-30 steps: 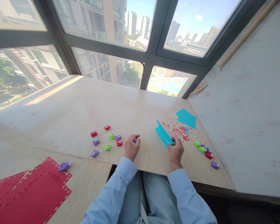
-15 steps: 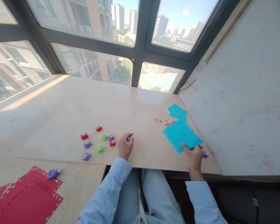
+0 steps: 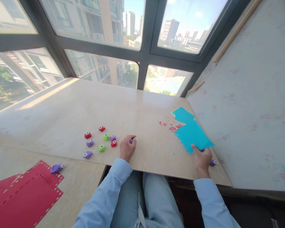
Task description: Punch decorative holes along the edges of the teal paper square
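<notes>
My left hand [image 3: 127, 147] rests on the wooden table [image 3: 133, 110], closed around a small purple punch [image 3: 130, 141]. My right hand [image 3: 201, 158] pinches the near corner of a blue paper sheet [image 3: 192, 133] with punched edges, which lies flat over the right side of the table. A second blue sheet [image 3: 182, 114] lies partly under it, farther back. A purple punch [image 3: 213, 162] sits just right of my right hand. Red paper bits [image 3: 169, 126] are scattered left of the blue sheets.
A cluster of red, green and purple punches [image 3: 101, 142] lies left of my left hand. Red punched paper [image 3: 23, 196] and another purple punch [image 3: 56, 167] sit on the lower surface at left. A wall stands to the right, windows behind.
My right hand turned the blue sheet from upright to flat and carried it right, covering the punches and most red bits there. My left hand stayed put.
</notes>
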The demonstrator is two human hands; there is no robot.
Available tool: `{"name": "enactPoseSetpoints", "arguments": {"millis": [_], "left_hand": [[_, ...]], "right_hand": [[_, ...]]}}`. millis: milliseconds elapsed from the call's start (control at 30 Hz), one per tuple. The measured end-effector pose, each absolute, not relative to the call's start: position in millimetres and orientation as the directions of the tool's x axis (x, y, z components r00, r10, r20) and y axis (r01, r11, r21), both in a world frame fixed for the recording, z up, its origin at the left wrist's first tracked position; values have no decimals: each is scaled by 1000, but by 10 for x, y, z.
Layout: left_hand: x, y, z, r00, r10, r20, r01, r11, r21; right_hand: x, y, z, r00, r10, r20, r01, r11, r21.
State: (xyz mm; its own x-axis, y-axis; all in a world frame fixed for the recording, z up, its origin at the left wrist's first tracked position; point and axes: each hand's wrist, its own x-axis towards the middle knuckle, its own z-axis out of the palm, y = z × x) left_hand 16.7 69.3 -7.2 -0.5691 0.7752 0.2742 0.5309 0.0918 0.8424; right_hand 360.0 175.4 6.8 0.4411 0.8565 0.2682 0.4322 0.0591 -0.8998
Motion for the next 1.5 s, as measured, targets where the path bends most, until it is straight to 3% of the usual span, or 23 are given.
{"name": "enactPoseSetpoints", "arguments": {"millis": [167, 267, 433, 533, 633, 700, 767, 833, 933, 1033, 1133, 1333, 1500], "left_hand": [[213, 702, -72, -563, 762, 318, 612, 126, 781], [263, 724, -66, -585, 728, 358, 626, 124, 770], [398, 781, -47, -593, 700, 398, 621, 83, 780], [448, 807, -35, -614, 697, 370, 597, 104, 796], [449, 817, -29, -643, 681, 351, 563, 109, 819], [434, 813, -30, -658, 670, 345, 544, 105, 833], [420, 804, -32, -665, 662, 346, 537, 102, 837], [414, 796, -29, -670, 654, 352, 538, 102, 837], [420, 792, -13, -666, 655, 358, 542, 95, 835], [435, 798, 6, -643, 679, 354, 554, 93, 827], [444, 801, 7, -617, 700, 359, 574, 89, 814], [434, 813, -60, -518, 765, 382, 620, 28, 784], [444, 849, -125, -495, 756, 428, 679, 29, 733]], "right_hand": [[3450, 1632, -60, 171, 978, 120, 81, 107, -991], [3326, 1562, -108, 101, 994, 51, 5, 50, -999], [3182, 1401, -33, 53, 998, -32, -130, -24, -991], [3102, 1271, 40, -172, 976, -134, -234, -172, -957], [3007, 1294, 65, -407, 891, -203, -212, -308, -927], [2948, 1420, 44, -343, 930, -135, -180, -206, -962], [2909, 1576, 6, -148, 989, 25, -104, 10, -995], [2892, 1691, -24, -41, 992, 116, -62, 113, -992], [2895, 1725, -34, -7, 992, 126, -89, 125, -988], [2913, 1678, -37, -105, 989, 99, -107, 88, -990], [2941, 1668, -76, -198, 975, 103, -55, 94, -994], [2966, 1727, -183, -181, 975, 130, 73, 145, -987], [2970, 1739, -208, -186, 973, 137, 133, 164, -978]]}}
